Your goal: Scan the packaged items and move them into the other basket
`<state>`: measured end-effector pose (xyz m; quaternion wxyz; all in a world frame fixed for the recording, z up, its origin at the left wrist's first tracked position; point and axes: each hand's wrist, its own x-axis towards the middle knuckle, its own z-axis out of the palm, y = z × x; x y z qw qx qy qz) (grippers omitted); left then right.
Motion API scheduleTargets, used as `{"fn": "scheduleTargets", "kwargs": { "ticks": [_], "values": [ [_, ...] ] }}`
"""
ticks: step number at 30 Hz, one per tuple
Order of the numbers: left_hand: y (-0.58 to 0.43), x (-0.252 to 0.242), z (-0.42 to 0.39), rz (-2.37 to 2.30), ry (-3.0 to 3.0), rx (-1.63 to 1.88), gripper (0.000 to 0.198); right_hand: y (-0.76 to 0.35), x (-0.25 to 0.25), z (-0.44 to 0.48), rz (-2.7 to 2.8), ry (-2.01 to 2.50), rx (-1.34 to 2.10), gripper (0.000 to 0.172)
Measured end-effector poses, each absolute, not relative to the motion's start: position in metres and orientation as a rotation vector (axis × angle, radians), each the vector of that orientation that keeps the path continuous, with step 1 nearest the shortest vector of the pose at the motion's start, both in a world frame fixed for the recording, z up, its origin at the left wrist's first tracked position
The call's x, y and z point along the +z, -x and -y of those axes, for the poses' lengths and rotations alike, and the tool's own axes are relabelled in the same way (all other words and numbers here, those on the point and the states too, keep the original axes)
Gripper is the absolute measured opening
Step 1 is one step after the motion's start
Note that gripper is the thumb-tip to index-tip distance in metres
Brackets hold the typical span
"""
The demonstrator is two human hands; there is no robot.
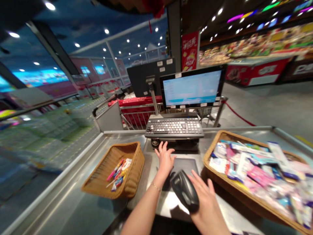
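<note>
I am at a shop checkout: my metal counter (78,213) has a black scanner (184,189), a keyboard (174,126) and wicker baskets (135,174) of small wrapped goods (261,174); a screen (192,87) faces me, and stocked shelves (256,45) blur beyond.

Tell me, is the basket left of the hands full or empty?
Neither: the basket holds a small bunch of colourful packets, with much of its woven inside bare.
</note>
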<state>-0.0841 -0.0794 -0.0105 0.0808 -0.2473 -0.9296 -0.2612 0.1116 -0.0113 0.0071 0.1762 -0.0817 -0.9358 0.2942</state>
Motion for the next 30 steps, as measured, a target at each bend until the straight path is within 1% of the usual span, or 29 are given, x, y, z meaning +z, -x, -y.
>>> {"fn": "scheduleTargets", "kwargs": {
  "ticks": [5, 12, 19, 30],
  "values": [
    [0.080, -0.015, 0.068, 2.753, 0.811, -0.802, 0.026, -0.115, 0.002, 0.000, 2.731, 0.210, 0.876, 0.059],
    [0.076, -0.018, 0.053, 2.732, 0.916, -0.806, 0.025, -0.117, 0.000, -0.005, 2.646, 0.279, 0.800, 0.058],
    [0.068, -0.011, 0.040, 2.758, 0.991, -0.795, 0.024, -0.121, 0.007, -0.005, 2.600, 0.397, 0.737, 0.059],
    [0.057, -0.004, 0.019, 2.765, 1.114, -0.794, 0.024, -0.127, -0.009, -0.022, 2.635, 0.367, 0.703, 0.062]
  ]
}}
